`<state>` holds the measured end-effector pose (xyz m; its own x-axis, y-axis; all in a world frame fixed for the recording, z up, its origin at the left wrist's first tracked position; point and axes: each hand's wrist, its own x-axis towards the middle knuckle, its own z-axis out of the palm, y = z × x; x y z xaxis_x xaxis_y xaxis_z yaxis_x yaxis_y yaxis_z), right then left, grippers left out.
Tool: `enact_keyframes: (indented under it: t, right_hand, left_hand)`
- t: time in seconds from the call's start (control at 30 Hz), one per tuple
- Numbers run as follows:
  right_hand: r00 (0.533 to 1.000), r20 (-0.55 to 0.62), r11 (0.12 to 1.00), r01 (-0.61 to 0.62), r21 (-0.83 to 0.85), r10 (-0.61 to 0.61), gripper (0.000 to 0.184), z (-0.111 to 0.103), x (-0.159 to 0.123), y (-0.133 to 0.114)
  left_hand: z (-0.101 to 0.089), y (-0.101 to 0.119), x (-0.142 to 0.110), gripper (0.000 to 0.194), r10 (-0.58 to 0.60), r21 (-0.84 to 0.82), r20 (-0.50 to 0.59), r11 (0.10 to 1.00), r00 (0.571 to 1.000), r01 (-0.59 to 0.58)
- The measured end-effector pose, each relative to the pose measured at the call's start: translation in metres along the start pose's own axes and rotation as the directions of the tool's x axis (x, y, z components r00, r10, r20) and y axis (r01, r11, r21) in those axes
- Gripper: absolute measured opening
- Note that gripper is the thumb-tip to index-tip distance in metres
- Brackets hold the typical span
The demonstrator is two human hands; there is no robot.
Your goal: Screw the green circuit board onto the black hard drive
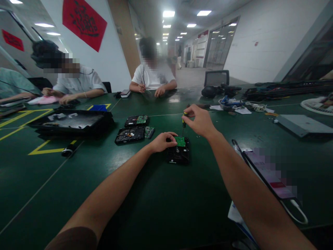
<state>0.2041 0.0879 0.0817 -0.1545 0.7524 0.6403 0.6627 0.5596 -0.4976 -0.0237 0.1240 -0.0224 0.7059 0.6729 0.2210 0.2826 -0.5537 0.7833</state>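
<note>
Mostly black hard drive (178, 154), green board (180, 141)

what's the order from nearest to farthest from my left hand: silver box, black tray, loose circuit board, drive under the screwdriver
1. Drive under the screwdriver: right at your left hand
2. Loose circuit board: just left, slightly beyond
3. Black tray: well over to the left
4. Silver box: far right side
</note>
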Motion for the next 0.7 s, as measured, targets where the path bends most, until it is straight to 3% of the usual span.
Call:
enact_keyframes:
  t: [0.27,0.5,0.7]
  right_hand:
    - [1.000,0.018,1.000,0.011,-0.017,-0.011,0.012,-0.0012,-0.0001,-0.0001]
    - [0.998,-0.009,0.998,-0.062,0.024,0.062,0.022,0.0000,-0.0006,0.0012]
    - [1.000,0.029,1.000,-0.002,-0.011,0.003,0.017,0.0006,-0.0013,-0.0020]
  left_hand:
    - [-0.0009,-0.0010,0.0004,0.023,-0.007,-0.008,0.006,1.000,1.000,0.007]
    - [-0.0013,0.0019,-0.0002,0.023,-0.008,-0.002,0.010,1.000,1.000,0.008]
    - [-0.0005,-0.0012,0.0004,0.023,-0.008,0.002,0.002,1.000,1.000,0.008]
